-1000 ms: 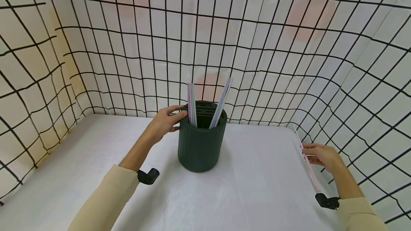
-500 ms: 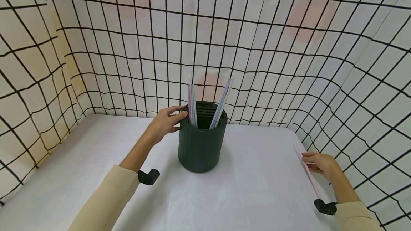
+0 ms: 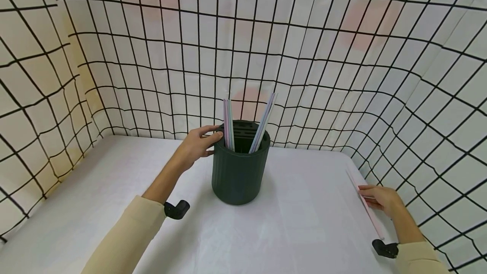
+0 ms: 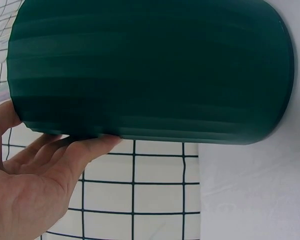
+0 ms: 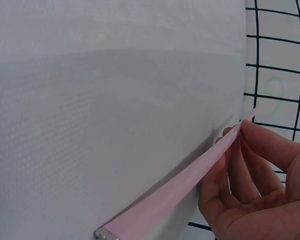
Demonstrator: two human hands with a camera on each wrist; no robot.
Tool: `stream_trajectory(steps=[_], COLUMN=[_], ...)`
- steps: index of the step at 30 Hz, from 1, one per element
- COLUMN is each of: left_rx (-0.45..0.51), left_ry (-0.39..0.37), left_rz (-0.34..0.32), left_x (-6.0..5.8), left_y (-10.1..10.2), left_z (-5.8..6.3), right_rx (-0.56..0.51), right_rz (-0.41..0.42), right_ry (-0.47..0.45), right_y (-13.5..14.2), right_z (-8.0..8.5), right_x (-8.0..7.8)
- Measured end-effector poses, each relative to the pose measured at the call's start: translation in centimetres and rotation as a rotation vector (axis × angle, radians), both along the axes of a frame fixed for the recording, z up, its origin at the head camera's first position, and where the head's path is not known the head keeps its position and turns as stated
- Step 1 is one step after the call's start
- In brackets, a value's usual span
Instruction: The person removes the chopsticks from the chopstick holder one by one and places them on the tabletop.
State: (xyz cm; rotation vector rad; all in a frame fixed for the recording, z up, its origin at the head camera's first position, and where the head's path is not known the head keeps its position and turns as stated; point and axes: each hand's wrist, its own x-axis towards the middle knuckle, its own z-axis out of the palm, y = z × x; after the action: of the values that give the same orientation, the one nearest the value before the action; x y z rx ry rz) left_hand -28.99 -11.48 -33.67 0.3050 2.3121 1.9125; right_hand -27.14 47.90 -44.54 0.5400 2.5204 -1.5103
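A dark green ribbed utensil holder stands upright on the table in the head view. My left hand grips its left side near the rim; in the left wrist view the thumb is at the top edge and the fingers lie against the wall. Pastel chopsticks lean inside in two bunches, one to the left and one to the right. At the table's right edge my right hand pinches a pink chopstick between thumb and fingers. The chopstick lies low, close over the white cloth, its squared end toward me.
A white cloth covers the table. Black wire grid panels rise behind it and along both sides, and my right hand is near the right panel.
My right hand has come down and slightly nearer to me with the pink chopstick, which is now lower at the table's edge. The left hand and the holder stay in place.
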Motion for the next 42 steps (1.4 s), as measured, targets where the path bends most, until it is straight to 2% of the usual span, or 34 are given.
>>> stream_trajectory(steps=[6,10,13,15,18,23,29,33,37,42], left_rx=[-0.002,-0.002,0.001,0.003,0.002,0.003,0.001,0.001,0.005,0.003], left_ry=[0.001,0.002,0.004,0.003,0.001,-0.009,-0.011,-0.008,0.000,-0.006], left_rz=[0.001,0.000,-0.002,-0.003,-0.004,0.001,0.003,-0.002,-0.009,-0.005], left_x=[0.0,0.1,0.0,0.0,0.1,0.1,0.1,0.0,-0.2,-0.2], left_y=[0.0,0.0,0.0,0.0,0.0,0.0,0.0,0.0,0.0,-0.2], left_z=[0.0,0.0,0.0,0.0,0.0,0.1,0.0,-0.1,-0.2,-0.2], right_rx=[-0.062,-0.056,-0.030,-0.021,-0.017,-0.007,-0.010,-0.014,-0.044,-0.144], right_rz=[-0.031,-0.073,-0.084,-0.064,0.002,0.118,0.176,0.218,0.275,0.341], right_ry=[0.006,0.020,0.056,0.094,0.159,0.255,0.323,0.374,0.419,0.438], right_y=[0.2,0.0,-0.9,-1.9,-4.3,-9.8,-17.0,-21.2,-24.8,-27.9], right_z=[-0.1,0.1,0.7,1.4,3.3,7.3,11.9,14.3,15.7,16.1], right_x=[0.2,0.2,0.0,-0.2,-0.7,-1.6,-2.9,-2.9,-2.3,-2.0])
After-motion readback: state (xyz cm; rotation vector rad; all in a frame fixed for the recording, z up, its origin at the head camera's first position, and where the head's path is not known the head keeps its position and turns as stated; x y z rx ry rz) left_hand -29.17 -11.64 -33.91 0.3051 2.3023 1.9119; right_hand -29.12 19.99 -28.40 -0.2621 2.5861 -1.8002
